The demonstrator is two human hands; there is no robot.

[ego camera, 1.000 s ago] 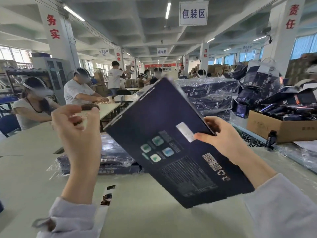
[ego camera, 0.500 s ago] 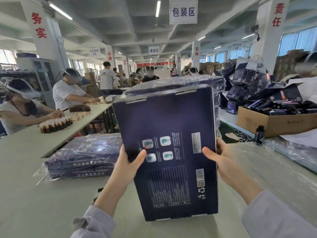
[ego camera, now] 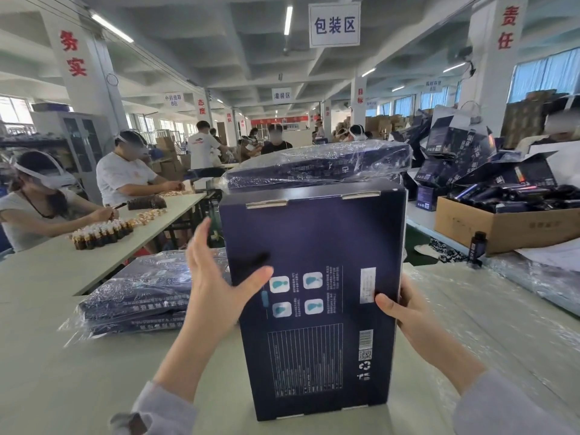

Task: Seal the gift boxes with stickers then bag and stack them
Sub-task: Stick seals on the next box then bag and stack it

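A dark navy gift box (ego camera: 317,255) stands upright on its short end on the table (ego camera: 78,387), printed back facing me. My right hand (ego camera: 405,312) grips its right edge, thumb on the face. At the box's left edge is my left hand (ego camera: 216,287), fingers spread, thumb against the face and the fingers off the side. Two pale tabs show at the box's top edge (ego camera: 266,204). Behind it sits a stack of boxes wrapped in clear plastic (ego camera: 317,167). A second bagged stack (ego camera: 150,293) lies flat at the left.
A cardboard carton of dark bottles (ego camera: 502,224) sits at the right, with a single dark bottle (ego camera: 477,246) and clear plastic film (ego camera: 502,309) beside it. Seated workers (ego camera: 125,174) handle small bottles (ego camera: 100,233) at the left table. Open dark boxes (ego camera: 455,152) pile at the back right.
The box was swung from a tilt to upright on the table. My left hand came down from the air to its left edge, and its fingers have now lifted off the side.
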